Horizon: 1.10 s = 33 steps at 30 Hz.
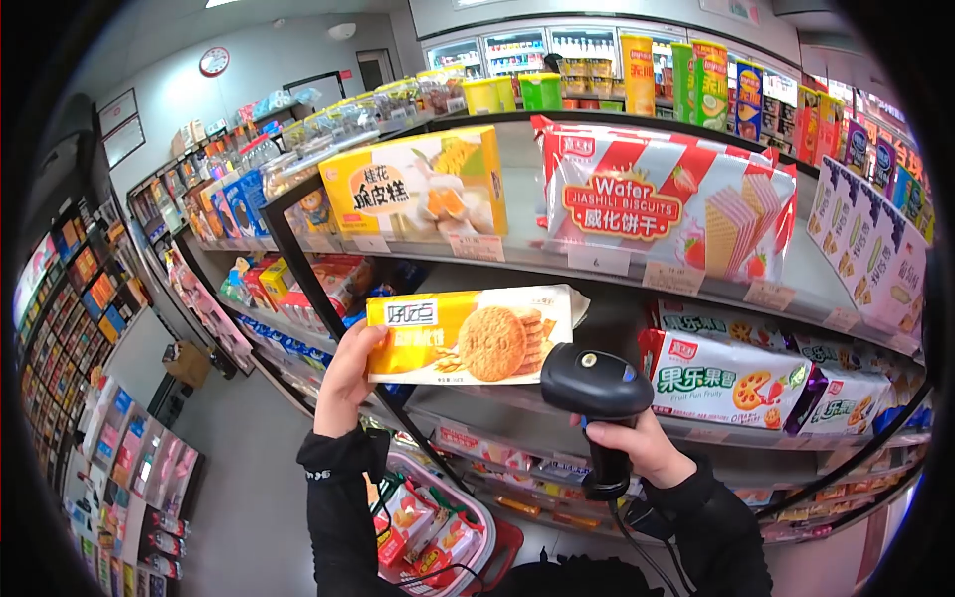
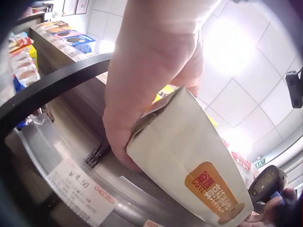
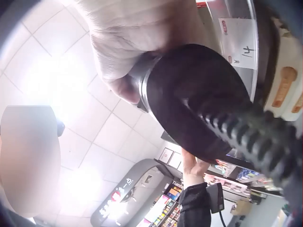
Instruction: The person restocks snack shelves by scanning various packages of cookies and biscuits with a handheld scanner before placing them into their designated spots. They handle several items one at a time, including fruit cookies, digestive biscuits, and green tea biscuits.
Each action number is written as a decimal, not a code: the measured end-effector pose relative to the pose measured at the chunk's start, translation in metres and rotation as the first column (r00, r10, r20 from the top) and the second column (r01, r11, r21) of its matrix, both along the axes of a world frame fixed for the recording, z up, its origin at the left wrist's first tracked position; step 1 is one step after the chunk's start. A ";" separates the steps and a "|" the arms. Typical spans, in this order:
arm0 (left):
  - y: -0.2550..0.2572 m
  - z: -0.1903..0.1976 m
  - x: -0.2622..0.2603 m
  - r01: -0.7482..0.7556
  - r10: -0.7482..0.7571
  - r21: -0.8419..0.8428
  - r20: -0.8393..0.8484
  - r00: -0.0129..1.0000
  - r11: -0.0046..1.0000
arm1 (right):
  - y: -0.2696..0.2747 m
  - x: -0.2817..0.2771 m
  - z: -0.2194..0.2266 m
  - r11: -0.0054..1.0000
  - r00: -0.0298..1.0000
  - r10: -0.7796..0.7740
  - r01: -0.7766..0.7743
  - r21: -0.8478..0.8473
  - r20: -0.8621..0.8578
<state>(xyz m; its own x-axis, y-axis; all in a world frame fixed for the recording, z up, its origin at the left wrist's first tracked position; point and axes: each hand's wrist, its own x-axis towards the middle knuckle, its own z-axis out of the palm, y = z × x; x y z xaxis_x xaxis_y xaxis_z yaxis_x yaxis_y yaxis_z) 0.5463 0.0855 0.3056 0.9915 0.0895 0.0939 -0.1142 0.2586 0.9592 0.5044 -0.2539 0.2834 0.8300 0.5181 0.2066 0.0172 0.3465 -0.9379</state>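
Note:
My left hand (image 1: 348,378) grips the left end of a yellow and white biscuit box (image 1: 497,338), its cookie picture facing me. In the left wrist view the left hand (image 2: 147,80) wraps round one end of the box (image 2: 184,151), whose pale side carries an orange logo. My right hand (image 1: 642,448) holds a black handheld scanner (image 1: 597,383) by its handle, the head at the box's right end. The right wrist view shows the right hand (image 3: 137,42) round the handle, above the scanner's base (image 3: 194,99) and its coiled cable (image 3: 246,132).
Behind the hands stands a shelf rack with a wafer bag (image 1: 667,204), a yellow cake box (image 1: 413,184) and white biscuit packs (image 1: 731,383). A basket (image 1: 482,517) holding red packs is below, beside the grey floor (image 1: 234,478). Another shelf (image 1: 129,458) stands at the left.

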 end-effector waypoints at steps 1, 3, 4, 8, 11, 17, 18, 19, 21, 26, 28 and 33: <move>0.004 0.004 0.004 0.046 -0.047 -0.022 -0.015 0.999 0.999 | 0.002 0.002 0.003 0.999 0.999 -0.039 0.039 0.025 -0.016; -0.001 0.016 0.011 0.099 -0.099 -0.005 0.029 0.995 0.995 | 0.004 0.010 0.004 0.997 0.998 -0.066 0.066 0.033 0.013; -0.004 0.020 0.015 0.145 -0.145 0.012 0.061 0.987 0.989 | 0.005 0.013 0.004 0.995 0.996 -0.089 0.087 0.039 0.031; -0.006 0.029 0.036 0.073 -0.074 0.032 0.037 0.997 0.997 | 0.014 0.019 0.008 0.986 0.983 -0.154 0.147 0.076 0.096; -0.007 0.031 0.059 0.090 -0.091 0.043 0.029 0.995 0.995 | 0.021 0.021 0.014 0.979 0.975 -0.199 0.192 0.068 0.102; -0.029 0.026 0.092 -0.012 0.013 0.065 -0.017 1.000 0.998 | 0.024 0.029 0.020 0.951 0.946 -0.311 0.308 0.040 0.093; -0.027 0.019 0.103 0.042 -0.041 0.034 -0.041 0.998 0.999 | 0.024 0.030 0.021 0.953 0.947 -0.303 0.301 0.031 0.103; -0.025 0.011 0.111 0.077 -0.071 0.084 -0.066 0.995 0.994 | 0.025 0.030 0.022 0.950 0.947 -0.308 0.311 -0.027 0.087; -0.021 0.001 0.120 0.117 -0.101 0.126 -0.126 0.987 0.985 | 0.025 0.032 0.021 0.947 0.950 -0.306 0.311 -0.076 0.068; -0.020 -0.001 0.107 0.171 -0.140 0.460 -0.101 0.985 0.871 | 0.024 0.030 0.013 0.946 0.954 -0.298 0.300 -0.122 0.037; -0.018 -0.010 0.111 0.044 0.000 0.570 -0.076 0.997 0.821 | 0.022 0.022 0.018 0.944 0.954 -0.298 0.300 -0.136 0.035; -0.028 -0.014 0.052 -0.624 0.246 0.528 0.616 0.748 0.576 | 0.000 0.001 0.011 0.957 0.978 -0.204 0.209 -0.199 0.044</move>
